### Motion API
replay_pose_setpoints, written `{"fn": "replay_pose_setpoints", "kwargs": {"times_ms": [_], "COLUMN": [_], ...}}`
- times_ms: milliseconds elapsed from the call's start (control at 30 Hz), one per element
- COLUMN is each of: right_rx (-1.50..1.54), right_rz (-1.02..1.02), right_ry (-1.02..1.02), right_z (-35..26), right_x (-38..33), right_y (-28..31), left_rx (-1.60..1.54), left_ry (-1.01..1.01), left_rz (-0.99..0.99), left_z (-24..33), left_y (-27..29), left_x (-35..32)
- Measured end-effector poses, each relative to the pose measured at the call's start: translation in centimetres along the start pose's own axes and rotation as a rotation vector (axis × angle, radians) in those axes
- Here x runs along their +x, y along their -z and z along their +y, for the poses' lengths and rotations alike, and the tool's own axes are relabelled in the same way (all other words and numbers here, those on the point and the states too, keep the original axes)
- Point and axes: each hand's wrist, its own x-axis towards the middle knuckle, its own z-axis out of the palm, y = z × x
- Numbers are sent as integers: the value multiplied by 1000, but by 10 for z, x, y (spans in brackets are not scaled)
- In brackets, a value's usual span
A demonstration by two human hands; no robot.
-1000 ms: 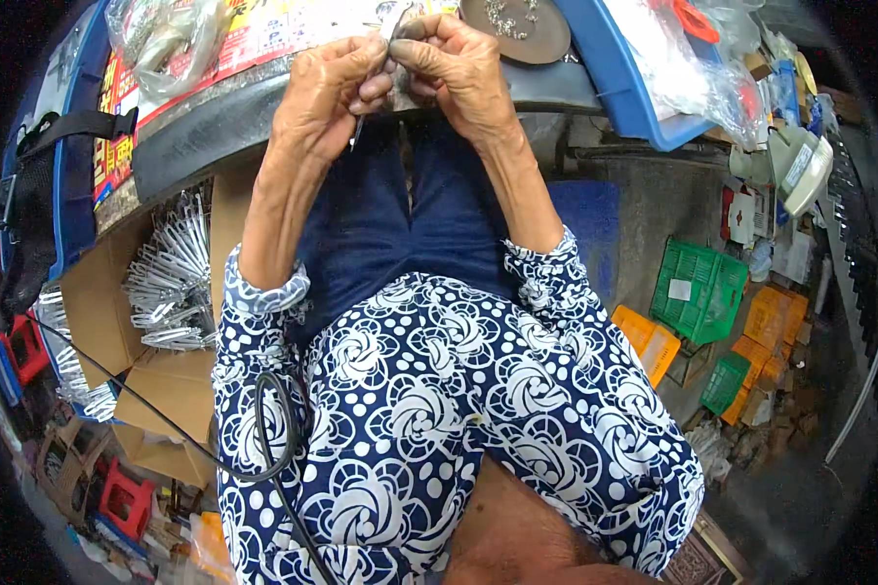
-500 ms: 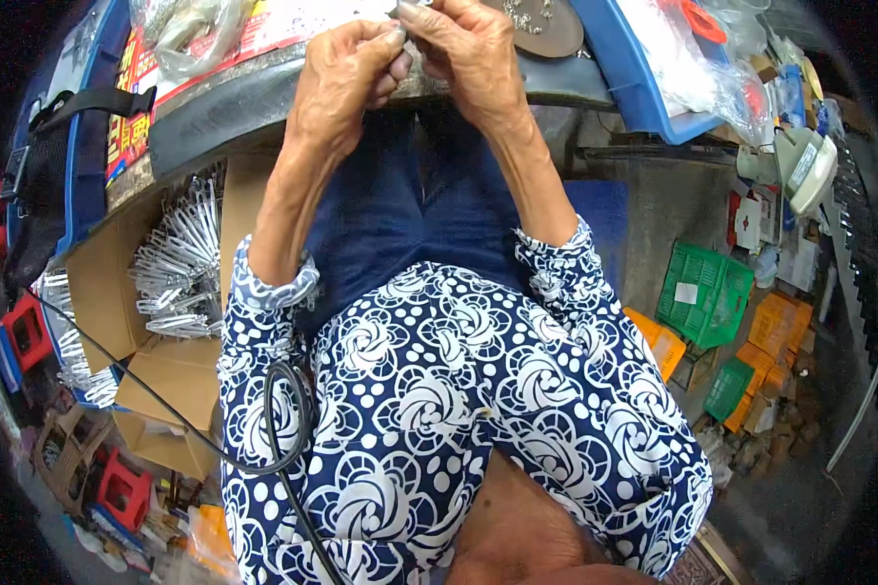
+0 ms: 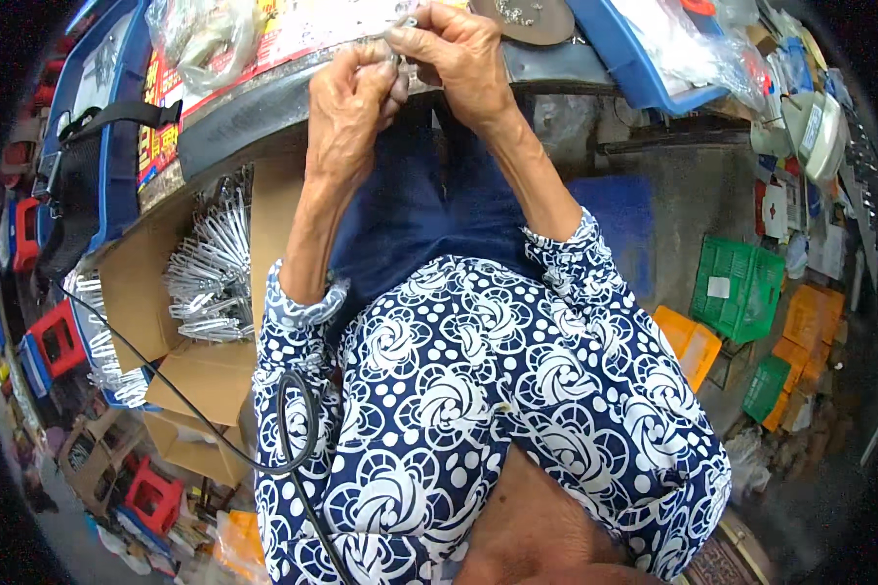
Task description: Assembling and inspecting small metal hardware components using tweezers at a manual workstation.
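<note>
Both my hands meet over the near edge of the worktable (image 3: 234,132), their fingertips almost touching. My left hand (image 3: 353,102) is closed in a pinch, its fingers curled; what it grips is too small to name. My right hand (image 3: 463,63) pinches a tiny metallic piece (image 3: 409,21) between thumb and forefinger, just above the left fingertips. Beyond the hands lies a red, yellow and white printed sheet (image 3: 307,29). Small metal bits (image 3: 517,12) rest on a round brown dish (image 3: 546,31) to the right of my right hand.
A blue tray (image 3: 644,83) with clear plastic bags stands at the right, another blue tray (image 3: 117,190) at the left. A plastic bag (image 3: 205,44) lies on the sheet. Below left, a cardboard box (image 3: 132,288) holds many metal parts (image 3: 210,268). A green crate (image 3: 737,288) sits at the right.
The view has shifted, so the table and boxes appear farther right. My hands have drawn slightly apart; the right fingertips now sit a little above the left ones, with the metallic piece showing.
</note>
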Motion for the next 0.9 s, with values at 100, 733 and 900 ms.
{"fn": "replay_pose_setpoints", "kwargs": {"times_ms": [100, 733, 900], "right_rx": [-64, 401, 460], "right_rz": [-62, -414, -227], "right_ry": [-89, 338, 411], "right_z": [-3, -162, -185], "right_x": [-7, -67, -78], "right_y": [-1, 44, 48], "left_rx": [-17, 51, 20], "left_ry": [-1, -26, -30], "left_rz": [45, 254, 200], "left_z": [-5, -7, -12], "left_y": [3, -1, -16], "left_x": [-3, -26, -25]}}
